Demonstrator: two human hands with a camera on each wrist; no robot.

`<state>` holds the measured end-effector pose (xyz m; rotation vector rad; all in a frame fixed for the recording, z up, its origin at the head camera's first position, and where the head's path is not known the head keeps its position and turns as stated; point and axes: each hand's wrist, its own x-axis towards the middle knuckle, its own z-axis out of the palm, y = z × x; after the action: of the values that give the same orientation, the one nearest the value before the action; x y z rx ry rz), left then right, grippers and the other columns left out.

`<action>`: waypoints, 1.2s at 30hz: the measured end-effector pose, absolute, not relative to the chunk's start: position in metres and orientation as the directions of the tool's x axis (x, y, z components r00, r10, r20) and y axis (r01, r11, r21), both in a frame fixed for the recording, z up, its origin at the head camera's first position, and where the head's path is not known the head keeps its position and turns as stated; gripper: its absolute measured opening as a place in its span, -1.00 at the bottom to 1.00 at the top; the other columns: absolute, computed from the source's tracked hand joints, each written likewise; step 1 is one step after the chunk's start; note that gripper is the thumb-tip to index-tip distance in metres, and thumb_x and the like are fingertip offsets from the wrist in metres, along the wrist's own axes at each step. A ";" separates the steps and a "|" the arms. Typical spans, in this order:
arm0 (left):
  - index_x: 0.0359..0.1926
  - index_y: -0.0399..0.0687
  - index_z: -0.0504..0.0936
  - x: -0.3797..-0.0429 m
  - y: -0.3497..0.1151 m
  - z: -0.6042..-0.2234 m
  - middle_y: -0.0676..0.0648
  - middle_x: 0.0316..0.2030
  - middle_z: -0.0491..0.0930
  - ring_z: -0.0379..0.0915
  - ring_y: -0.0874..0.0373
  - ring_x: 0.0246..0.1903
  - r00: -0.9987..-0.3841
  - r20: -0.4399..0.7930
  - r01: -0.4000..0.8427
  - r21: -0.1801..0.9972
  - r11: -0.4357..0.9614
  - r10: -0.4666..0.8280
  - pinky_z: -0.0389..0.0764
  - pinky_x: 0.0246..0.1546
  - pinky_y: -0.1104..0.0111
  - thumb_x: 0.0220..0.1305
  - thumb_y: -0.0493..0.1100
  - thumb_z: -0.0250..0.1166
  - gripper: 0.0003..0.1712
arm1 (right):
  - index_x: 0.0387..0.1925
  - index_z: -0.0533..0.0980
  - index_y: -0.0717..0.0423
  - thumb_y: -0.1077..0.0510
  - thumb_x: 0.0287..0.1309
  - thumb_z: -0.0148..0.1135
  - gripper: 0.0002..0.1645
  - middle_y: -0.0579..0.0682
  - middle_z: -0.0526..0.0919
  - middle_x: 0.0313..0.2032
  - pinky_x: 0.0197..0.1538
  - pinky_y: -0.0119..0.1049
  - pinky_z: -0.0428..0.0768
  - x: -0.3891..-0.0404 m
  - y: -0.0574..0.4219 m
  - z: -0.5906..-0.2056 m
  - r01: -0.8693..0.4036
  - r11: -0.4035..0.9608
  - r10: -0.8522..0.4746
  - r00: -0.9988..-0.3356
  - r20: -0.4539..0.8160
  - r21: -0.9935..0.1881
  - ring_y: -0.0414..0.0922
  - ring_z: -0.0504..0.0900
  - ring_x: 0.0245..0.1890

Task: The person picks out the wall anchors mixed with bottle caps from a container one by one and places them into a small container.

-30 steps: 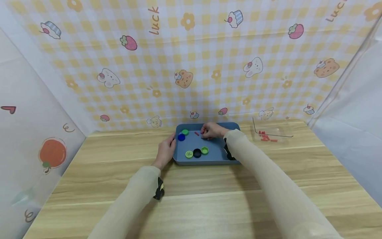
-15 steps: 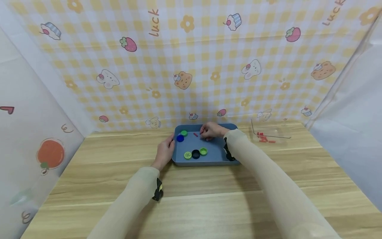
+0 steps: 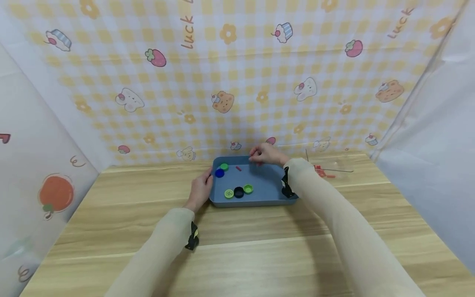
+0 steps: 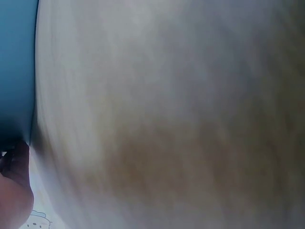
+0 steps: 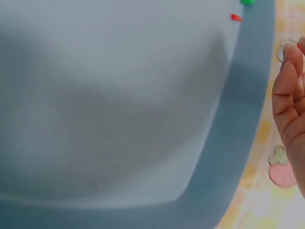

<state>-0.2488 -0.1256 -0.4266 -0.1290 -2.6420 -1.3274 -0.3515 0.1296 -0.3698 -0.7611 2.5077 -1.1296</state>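
Note:
A blue-grey tray (image 3: 265, 181) sits on the wooden table. At its left edge my left hand (image 3: 199, 189) grips the wall; the left wrist view shows only part of that hand (image 4: 15, 186) beside the blue wall. My right hand (image 3: 269, 154) is raised over the back of the tray, thumb and fingertips together. A speck of red shows between those fingertips in the right wrist view, part of a small red piece (image 5: 299, 45) mostly hidden by the fingers. Another small red stick (image 3: 238, 168) lies on the tray floor, left of the right hand.
A green cap (image 3: 224, 166) and a blue cap (image 3: 219, 173) lie at the tray's back left. Near its front are a light green cap (image 3: 229, 193), a black cap (image 3: 238, 192) and a green cap (image 3: 248, 189). A clear box (image 3: 343, 170) with several red sticks (image 3: 320, 170) stands right.
My right hand has risen from the tray floor toward the back rim. The left hand keeps its grip on the tray. The whole head view has shifted slightly, moving the scene left.

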 end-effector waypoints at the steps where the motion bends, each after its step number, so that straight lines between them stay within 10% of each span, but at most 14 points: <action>1: 0.27 -0.33 0.35 -0.249 -0.125 -0.427 -0.28 0.22 0.38 0.30 -0.12 0.23 -0.981 0.195 0.155 0.786 0.598 -0.002 0.41 0.21 0.11 0.38 -0.33 -0.01 -0.54 | -0.16 0.50 0.37 0.24 0.20 0.19 -0.75 0.19 0.65 -0.45 -0.35 -0.30 0.66 -0.350 0.132 -0.368 -0.347 0.532 -0.570 -0.822 -0.023 -0.772 -0.13 0.61 -0.54; 13: 0.29 -0.29 0.33 -0.251 -0.128 -0.427 -0.26 0.25 0.35 0.28 -0.13 0.25 -0.986 0.166 0.128 0.769 0.626 -0.001 0.37 0.25 0.09 0.40 -0.28 -0.03 -0.54 | -0.12 0.42 0.47 0.31 0.23 0.13 -0.73 0.29 0.64 -0.38 -0.32 -0.15 0.68 -0.338 0.177 -0.348 -0.296 0.439 -0.437 -0.895 0.087 -0.848 -0.13 0.62 -0.53; 21: 0.31 -0.28 0.30 -0.252 -0.127 -0.428 -0.25 0.27 0.32 0.25 -0.11 0.28 -0.990 0.141 0.116 0.775 0.622 0.009 0.35 0.27 0.12 0.42 -0.27 -0.05 -0.53 | -0.08 0.39 0.44 0.26 0.25 0.13 -0.69 -0.15 0.61 -0.50 -0.30 -0.31 0.68 -0.326 0.224 -0.344 -0.197 0.435 -0.299 -0.952 0.066 -0.879 -0.14 0.63 -0.48; 36: 0.33 -0.29 0.26 -0.252 -0.129 -0.427 -0.25 0.29 0.29 0.21 -0.11 0.29 -0.991 0.129 0.114 0.772 0.625 0.022 0.33 0.28 0.11 0.43 -0.26 -0.07 -0.52 | -0.03 0.35 0.45 0.16 0.28 0.11 -0.59 0.02 0.61 -0.40 -0.30 -0.32 0.67 -0.308 0.290 -0.365 -0.117 0.521 -0.101 -0.992 0.075 -0.846 -0.21 0.60 -0.49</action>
<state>-0.2522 -0.1286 -0.4266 -0.1151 -2.7343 -1.3108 -0.3080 0.2900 -0.3652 -0.1972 2.7534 -1.5330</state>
